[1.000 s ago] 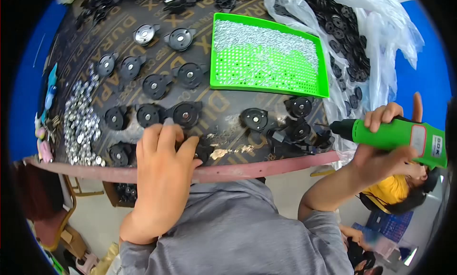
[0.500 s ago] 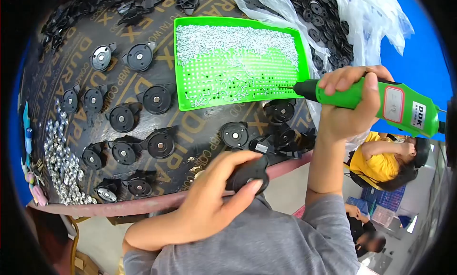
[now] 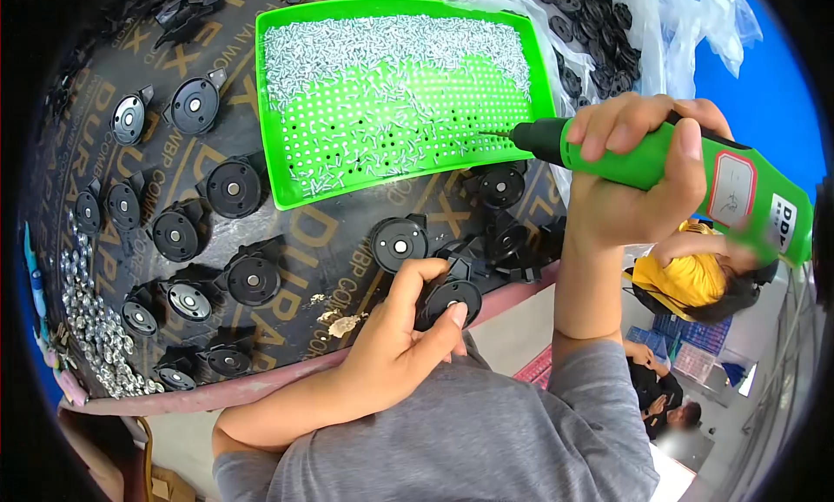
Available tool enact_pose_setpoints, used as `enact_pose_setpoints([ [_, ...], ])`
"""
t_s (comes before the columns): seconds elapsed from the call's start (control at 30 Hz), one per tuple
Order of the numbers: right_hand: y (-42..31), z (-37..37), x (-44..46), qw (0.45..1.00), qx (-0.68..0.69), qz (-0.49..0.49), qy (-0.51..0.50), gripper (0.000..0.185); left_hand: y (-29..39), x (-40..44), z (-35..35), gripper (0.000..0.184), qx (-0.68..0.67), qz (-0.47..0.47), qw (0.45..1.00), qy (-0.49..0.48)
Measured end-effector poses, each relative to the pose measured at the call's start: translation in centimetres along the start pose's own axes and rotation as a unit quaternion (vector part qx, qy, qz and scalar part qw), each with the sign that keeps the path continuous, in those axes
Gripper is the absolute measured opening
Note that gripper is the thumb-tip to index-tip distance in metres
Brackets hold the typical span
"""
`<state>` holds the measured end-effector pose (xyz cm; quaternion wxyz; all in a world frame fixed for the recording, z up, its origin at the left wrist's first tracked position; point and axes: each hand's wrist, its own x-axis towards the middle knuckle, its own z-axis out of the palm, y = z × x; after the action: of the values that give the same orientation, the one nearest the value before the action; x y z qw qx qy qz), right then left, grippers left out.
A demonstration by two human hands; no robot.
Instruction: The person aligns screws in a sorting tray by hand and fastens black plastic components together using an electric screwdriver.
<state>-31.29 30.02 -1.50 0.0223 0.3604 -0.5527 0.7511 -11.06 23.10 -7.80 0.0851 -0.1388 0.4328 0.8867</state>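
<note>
My right hand (image 3: 647,167) is wrapped round a green electric screwdriver (image 3: 634,154). Its thin bit points left, over the right part of a green perforated tray (image 3: 276,167) of small silver screws (image 3: 391,50). I cannot make out whether a screw sits on the bit. Between the thumb and fingers of my left hand (image 3: 404,332) is a round black plastic part (image 3: 453,295), held near the table's front edge. Its disc face is partly turned up, with the thumb across it. A similar black part (image 3: 400,243) lies just beyond that hand.
Several black round parts (image 3: 252,280) stand about the dark printed board (image 3: 321,228). Small shiny pieces (image 3: 95,328) are heaped at the left edge. A plastic bag (image 3: 669,24) lies near black discs (image 3: 591,33) at the back right. A person in yellow (image 3: 682,272) sits to the right.
The whole view has shifted, with the tray and parts now further left. My left hand has turned the black part so its holed face shows more. The screwdriver remains over the tray's right part.
</note>
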Motion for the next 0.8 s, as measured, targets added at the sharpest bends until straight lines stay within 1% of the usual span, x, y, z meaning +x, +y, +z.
enact_pose_setpoints([
  [0.03, 0.0, 0.0, 0.0, 1.0, 0.0, 0.001, 0.0, 0.03, -0.1, 0.0, 0.1, 0.034, 0.017, 0.016, 1.0, 0.003],
  [0.1, -0.1, 0.1, -0.2, 0.999, -0.044, -0.008, -0.024, 0.019, -0.2, 0.1, 0.0, 0.034, 0.024, 0.022, 0.999, 0.001],
  [0.17, -1.0, -0.2, 0.0, 0.996, -0.075, -0.01, -0.048, 0.02, -0.1, 0.0, -0.2, 0.034, 0.029, 0.027, 0.999, 0.002],
  [0.2, -1.0, -0.9, 0.0, 0.996, 0.054, -0.036, -0.063, 0.021, 0.0, -0.1, -0.3, 0.033, 0.034, 0.023, 0.999, 0.003],
  [0.27, -5.1, 0.4, -0.6, 0.999, 0.009, -0.025, -0.044, 0.024, -0.2, -0.2, -0.5, 0.03, 0.038, 0.025, 0.999, 0.006],
  [0.3, -6.9, 1.1, -1.1, 0.998, 0.043, -0.008, -0.054, 0.031, 0.0, -0.2, -0.3, 0.03, 0.019, 0.021, 0.999, 0.018],
  [0.33, -7.9, 0.9, -1.8, 0.99, 0.117, 0.011, -0.073, 0.037, 0.1, -0.2, -0.1, 0.029, 0.001, 0.016, 0.999, 0.029],
  [0.4, -9.5, 1.4, -3.2, 0.99, 0.092, -0.051, -0.089, 0.031, 0.1, -0.2, -0.2, 0.03, 0.005, 0.023, 0.999, 0.03],
  [0.43, -9.7, 1.9, -3.6, 0.988, 0.093, -0.072, -0.104, 0.032, 0.2, -0.2, -0.1, 0.03, 0.008, 0.028, 0.999, 0.032],
  [0.5, -10.1, 1.6, -4.6, 0.981, 0.077, -0.074, -0.164, 0.033, 0.1, -0.3, -0.2, 0.031, 0.014, 0.023, 0.999, 0.033],
  [0.57, -9.7, 1.9, -5.2, 0.98, 0.073, -0.076, -0.168, 0.034, 0.0, -0.3, -0.3, 0.032, 0.046, 0.028, 0.998, 0.036],
  [0.8, -8.7, 2.4, -5.9, 0.98, 0.061, -0.069, -0.178, 0.034, 0.2, -0.3, -0.2, 0.029, 0.062, 0.023, 0.997, 0.03],
])
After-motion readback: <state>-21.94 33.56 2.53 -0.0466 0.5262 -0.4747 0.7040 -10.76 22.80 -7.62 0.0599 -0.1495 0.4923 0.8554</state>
